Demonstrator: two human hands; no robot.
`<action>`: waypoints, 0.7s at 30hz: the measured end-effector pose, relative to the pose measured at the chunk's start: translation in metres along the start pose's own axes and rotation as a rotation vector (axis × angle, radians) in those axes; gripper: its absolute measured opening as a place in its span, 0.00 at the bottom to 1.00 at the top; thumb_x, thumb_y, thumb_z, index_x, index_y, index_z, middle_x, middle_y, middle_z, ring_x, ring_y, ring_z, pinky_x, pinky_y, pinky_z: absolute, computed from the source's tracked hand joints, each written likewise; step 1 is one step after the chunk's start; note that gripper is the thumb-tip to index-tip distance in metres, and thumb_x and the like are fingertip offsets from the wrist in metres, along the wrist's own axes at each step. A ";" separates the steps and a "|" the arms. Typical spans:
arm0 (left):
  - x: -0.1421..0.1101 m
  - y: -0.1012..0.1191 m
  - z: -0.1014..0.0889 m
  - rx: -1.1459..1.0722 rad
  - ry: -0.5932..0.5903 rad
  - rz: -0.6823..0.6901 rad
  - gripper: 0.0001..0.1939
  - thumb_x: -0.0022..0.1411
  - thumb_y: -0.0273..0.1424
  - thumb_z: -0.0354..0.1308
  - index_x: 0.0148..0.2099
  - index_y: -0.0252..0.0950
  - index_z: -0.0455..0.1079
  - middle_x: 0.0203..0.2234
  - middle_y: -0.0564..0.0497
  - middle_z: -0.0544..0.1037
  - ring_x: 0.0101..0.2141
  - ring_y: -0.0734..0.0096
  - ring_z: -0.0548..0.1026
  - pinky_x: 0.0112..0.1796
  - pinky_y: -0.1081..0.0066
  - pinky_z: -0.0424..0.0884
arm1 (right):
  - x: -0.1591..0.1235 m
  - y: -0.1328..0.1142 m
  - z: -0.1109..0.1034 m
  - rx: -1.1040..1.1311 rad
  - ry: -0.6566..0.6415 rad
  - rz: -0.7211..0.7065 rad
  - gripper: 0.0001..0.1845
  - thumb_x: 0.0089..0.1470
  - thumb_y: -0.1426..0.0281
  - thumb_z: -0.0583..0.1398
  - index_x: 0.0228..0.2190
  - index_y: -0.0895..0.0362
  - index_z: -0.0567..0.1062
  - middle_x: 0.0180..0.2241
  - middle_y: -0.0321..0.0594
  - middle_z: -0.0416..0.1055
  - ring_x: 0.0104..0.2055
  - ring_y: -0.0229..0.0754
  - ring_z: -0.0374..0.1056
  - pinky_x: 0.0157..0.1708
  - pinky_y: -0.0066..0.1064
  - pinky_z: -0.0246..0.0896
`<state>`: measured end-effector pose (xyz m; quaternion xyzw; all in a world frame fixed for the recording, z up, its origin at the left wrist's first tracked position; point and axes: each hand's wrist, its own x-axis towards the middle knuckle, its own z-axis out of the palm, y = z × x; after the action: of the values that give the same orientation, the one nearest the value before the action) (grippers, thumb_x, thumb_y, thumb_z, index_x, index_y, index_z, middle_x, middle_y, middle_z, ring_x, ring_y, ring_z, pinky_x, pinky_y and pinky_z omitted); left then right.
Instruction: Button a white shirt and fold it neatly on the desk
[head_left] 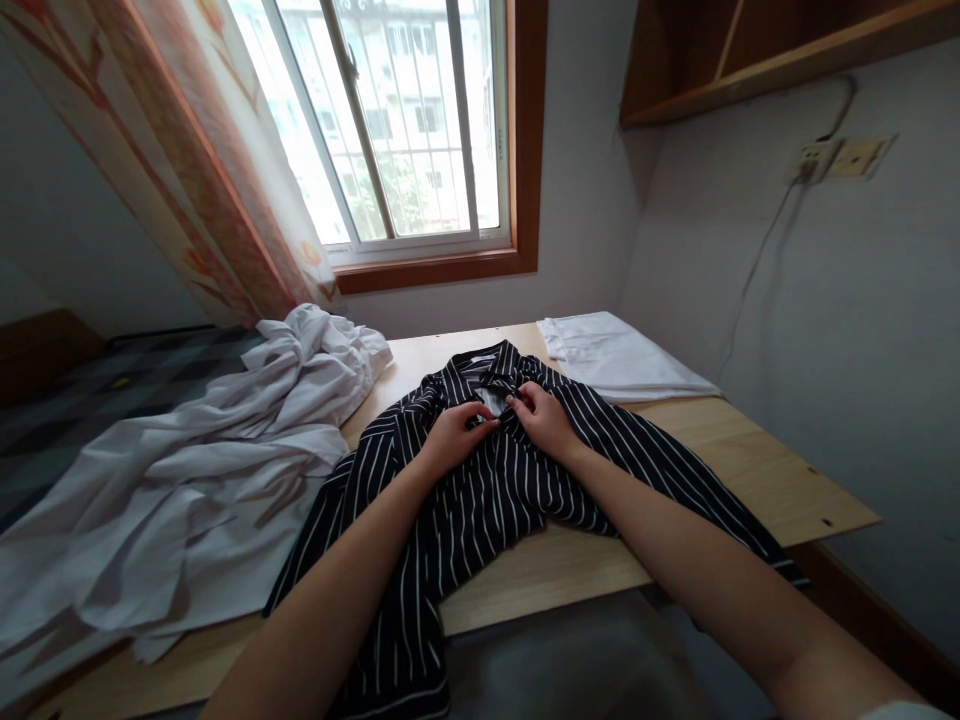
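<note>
A black shirt with white stripes [487,490] lies spread on a wooden board, its collar toward the window and its sleeves reaching down both sides. My left hand [455,437] pinches the shirt's front edge just below the collar opening. Close beside it, my right hand [541,418] grips the opposite front edge between thumb and fingers. A light patch of the inside shows in the gap between the two hands. Whether a button sits under my fingertips is too small to tell. The left front hem hangs over the board's near edge.
Crumpled white cloth [187,490] is heaped on the left, partly over a dark checked cover [180,375]. A folded white garment [622,355] lies at the back right of the wooden board [765,460]. A cord hangs from the wall socket [817,160]. A curtain [217,150] hangs beside the window.
</note>
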<state>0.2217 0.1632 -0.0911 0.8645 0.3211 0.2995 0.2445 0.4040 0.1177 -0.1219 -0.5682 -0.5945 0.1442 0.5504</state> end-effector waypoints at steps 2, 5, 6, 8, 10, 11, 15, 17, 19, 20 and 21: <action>0.000 0.000 0.000 0.019 -0.010 -0.002 0.10 0.59 0.38 0.59 0.35 0.37 0.76 0.31 0.52 0.81 0.32 0.67 0.76 0.37 0.69 0.68 | 0.000 0.001 0.001 0.004 -0.005 0.006 0.13 0.55 0.58 0.56 0.27 0.53 0.65 0.21 0.31 0.62 0.23 0.39 0.59 0.26 0.31 0.53; -0.002 0.002 -0.004 0.078 -0.021 0.002 0.11 0.61 0.39 0.57 0.36 0.38 0.77 0.31 0.51 0.81 0.31 0.68 0.76 0.37 0.69 0.68 | 0.002 0.003 0.000 0.008 0.020 0.019 0.13 0.55 0.57 0.55 0.27 0.53 0.65 0.20 0.32 0.63 0.23 0.40 0.60 0.26 0.31 0.54; -0.002 0.002 -0.006 0.091 -0.031 0.012 0.12 0.62 0.40 0.57 0.36 0.38 0.77 0.31 0.51 0.81 0.31 0.68 0.75 0.37 0.69 0.68 | 0.004 0.005 -0.001 0.011 0.050 0.026 0.14 0.55 0.56 0.55 0.27 0.53 0.65 0.21 0.33 0.64 0.24 0.41 0.61 0.27 0.32 0.55; -0.004 0.003 -0.013 0.109 -0.072 0.034 0.14 0.64 0.41 0.55 0.38 0.39 0.77 0.32 0.51 0.81 0.31 0.69 0.75 0.37 0.69 0.69 | 0.008 0.010 -0.005 0.032 0.141 0.047 0.15 0.54 0.54 0.55 0.28 0.53 0.65 0.22 0.34 0.66 0.25 0.42 0.63 0.28 0.33 0.58; -0.006 0.005 -0.020 0.159 -0.147 0.047 0.15 0.64 0.42 0.54 0.39 0.40 0.78 0.32 0.51 0.81 0.31 0.69 0.75 0.37 0.69 0.69 | 0.013 0.016 -0.010 0.054 0.239 0.079 0.16 0.54 0.53 0.55 0.28 0.53 0.64 0.23 0.36 0.68 0.26 0.43 0.64 0.30 0.34 0.60; -0.007 0.007 -0.024 0.205 -0.190 0.065 0.15 0.64 0.42 0.54 0.39 0.40 0.78 0.31 0.51 0.81 0.31 0.68 0.75 0.37 0.68 0.69 | 0.016 0.018 -0.013 0.058 0.275 0.094 0.16 0.54 0.53 0.55 0.28 0.53 0.64 0.24 0.37 0.69 0.27 0.43 0.65 0.31 0.35 0.60; -0.010 0.021 -0.030 0.374 -0.236 0.280 0.10 0.62 0.39 0.57 0.39 0.42 0.79 0.39 0.48 0.79 0.42 0.61 0.74 0.48 0.58 0.68 | 0.022 0.022 -0.020 0.026 0.322 0.096 0.16 0.54 0.53 0.55 0.28 0.52 0.63 0.24 0.37 0.69 0.27 0.44 0.66 0.31 0.35 0.60; -0.011 0.030 -0.029 0.317 -0.234 0.363 0.10 0.63 0.36 0.55 0.39 0.42 0.78 0.46 0.47 0.77 0.49 0.59 0.71 0.53 0.55 0.65 | 0.024 0.021 -0.023 0.008 0.328 0.070 0.16 0.55 0.53 0.54 0.29 0.52 0.64 0.25 0.38 0.70 0.27 0.44 0.66 0.31 0.34 0.60; -0.012 0.036 -0.025 0.178 -0.301 0.341 0.12 0.66 0.34 0.51 0.43 0.41 0.76 0.47 0.48 0.77 0.48 0.62 0.72 0.52 0.59 0.67 | 0.026 0.020 -0.027 -0.022 0.349 0.050 0.15 0.56 0.54 0.54 0.30 0.52 0.64 0.25 0.37 0.69 0.27 0.44 0.66 0.30 0.34 0.59; -0.012 0.037 -0.023 0.108 -0.345 0.305 0.13 0.67 0.34 0.49 0.45 0.41 0.75 0.45 0.48 0.78 0.46 0.65 0.74 0.50 0.62 0.69 | 0.028 0.020 -0.029 -0.042 0.367 0.045 0.15 0.56 0.54 0.54 0.30 0.52 0.63 0.24 0.37 0.69 0.27 0.44 0.65 0.30 0.34 0.59; -0.012 0.038 -0.022 0.054 -0.377 0.262 0.14 0.68 0.35 0.49 0.47 0.41 0.74 0.43 0.49 0.79 0.43 0.66 0.75 0.48 0.64 0.71 | 0.029 0.021 -0.033 -0.061 0.390 0.045 0.15 0.56 0.54 0.54 0.30 0.52 0.63 0.24 0.37 0.69 0.26 0.44 0.65 0.30 0.34 0.58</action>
<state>0.2147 0.1340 -0.0569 0.9458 0.1627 0.1533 0.2357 0.4488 0.1337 -0.1125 -0.6149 -0.4680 0.0255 0.6342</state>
